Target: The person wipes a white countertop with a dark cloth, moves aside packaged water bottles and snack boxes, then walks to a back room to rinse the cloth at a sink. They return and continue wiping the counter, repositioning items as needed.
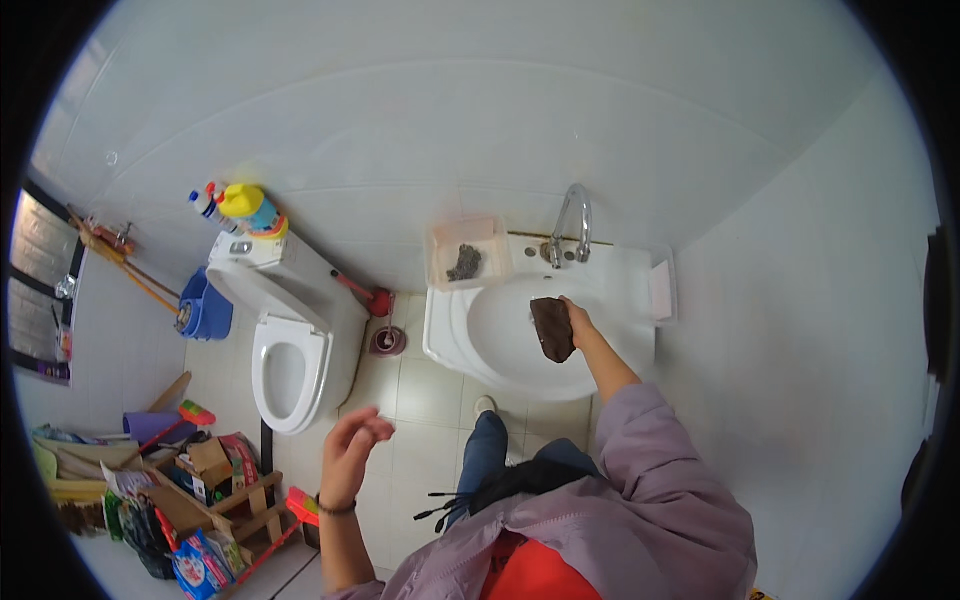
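Note:
My right hand [579, 324] grips a folded dark brown cloth [553, 330] above the white basin of the sink [502, 352]. Behind the cloth rises a chrome gooseneck faucet [583, 225]. My left hand [356, 450], with a dark band at its wrist, is raised over the tiled floor between the toilet and my body; its fingers are curled and nothing shows in them. On the sink's left corner a clear plastic container [433, 259] holds a grey scouring pad [466, 262]. Another clear container [671, 289] with a pale item stands at the right edge.
Left of the sink is a white toilet [326, 367] with a yellow jug [251, 210] and bottles on its tank. A red plunger [380, 301] stands between them. Farther left are a blue mop bucket [210, 307] and a wooden rack [251, 499] amid bags and brooms.

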The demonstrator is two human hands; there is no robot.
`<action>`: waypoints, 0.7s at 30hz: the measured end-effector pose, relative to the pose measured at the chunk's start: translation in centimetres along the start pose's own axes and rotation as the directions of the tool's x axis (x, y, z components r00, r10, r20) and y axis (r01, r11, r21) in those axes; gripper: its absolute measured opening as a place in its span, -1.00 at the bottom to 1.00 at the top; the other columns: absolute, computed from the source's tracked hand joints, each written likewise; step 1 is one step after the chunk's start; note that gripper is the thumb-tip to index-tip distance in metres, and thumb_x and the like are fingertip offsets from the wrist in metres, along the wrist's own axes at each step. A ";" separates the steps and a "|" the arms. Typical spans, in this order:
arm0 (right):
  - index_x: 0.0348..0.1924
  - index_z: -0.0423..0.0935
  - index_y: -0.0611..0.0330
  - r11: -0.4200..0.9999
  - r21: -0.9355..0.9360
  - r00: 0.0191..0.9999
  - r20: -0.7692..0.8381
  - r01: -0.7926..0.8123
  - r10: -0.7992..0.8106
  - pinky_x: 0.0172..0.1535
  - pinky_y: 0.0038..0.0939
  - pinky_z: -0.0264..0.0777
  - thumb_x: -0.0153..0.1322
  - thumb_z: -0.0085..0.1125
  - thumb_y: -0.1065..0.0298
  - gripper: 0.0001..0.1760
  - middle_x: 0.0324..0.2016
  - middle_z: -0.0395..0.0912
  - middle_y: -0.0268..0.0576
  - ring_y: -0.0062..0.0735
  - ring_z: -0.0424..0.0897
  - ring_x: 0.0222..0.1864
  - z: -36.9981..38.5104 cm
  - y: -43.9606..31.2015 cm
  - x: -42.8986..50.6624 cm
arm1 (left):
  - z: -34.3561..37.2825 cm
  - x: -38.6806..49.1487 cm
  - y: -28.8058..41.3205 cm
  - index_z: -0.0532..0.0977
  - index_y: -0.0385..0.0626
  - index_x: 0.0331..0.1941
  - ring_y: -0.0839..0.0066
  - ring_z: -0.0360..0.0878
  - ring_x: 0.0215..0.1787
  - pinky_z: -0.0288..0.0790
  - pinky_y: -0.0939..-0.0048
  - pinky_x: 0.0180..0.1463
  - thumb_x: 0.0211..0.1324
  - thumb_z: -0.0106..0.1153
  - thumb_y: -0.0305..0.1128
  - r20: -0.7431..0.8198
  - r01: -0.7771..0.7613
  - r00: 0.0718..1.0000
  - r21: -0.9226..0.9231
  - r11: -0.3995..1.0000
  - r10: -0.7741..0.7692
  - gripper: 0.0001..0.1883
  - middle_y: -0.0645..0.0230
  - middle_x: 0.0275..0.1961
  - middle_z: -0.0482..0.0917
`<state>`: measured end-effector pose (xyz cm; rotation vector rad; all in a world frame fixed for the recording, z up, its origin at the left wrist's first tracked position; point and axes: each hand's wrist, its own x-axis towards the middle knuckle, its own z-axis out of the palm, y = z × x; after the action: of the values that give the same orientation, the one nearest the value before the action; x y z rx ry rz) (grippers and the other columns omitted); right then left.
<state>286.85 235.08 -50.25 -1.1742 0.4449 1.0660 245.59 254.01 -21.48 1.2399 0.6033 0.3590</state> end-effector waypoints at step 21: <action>-0.11 0.44 0.16 0.936 0.336 0.974 0.224 -0.107 0.031 -0.13 -0.13 0.46 0.45 -0.18 0.16 -0.67 -0.30 0.53 -0.12 -0.23 0.54 -0.24 0.6 -4.5 6.4 | 5.3 30.7 -18.5 0.33 -0.25 -0.07 0.40 0.58 -0.22 0.49 0.42 -0.17 0.30 -0.11 -0.22 -0.186 0.411 0.882 -0.147 0.900 -0.434 -0.69 0.12 -0.15 0.57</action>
<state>293.60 238.41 -52.58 -0.7263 0.4830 1.1098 271.86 261.73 -45.11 0.9414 1.0089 0.1516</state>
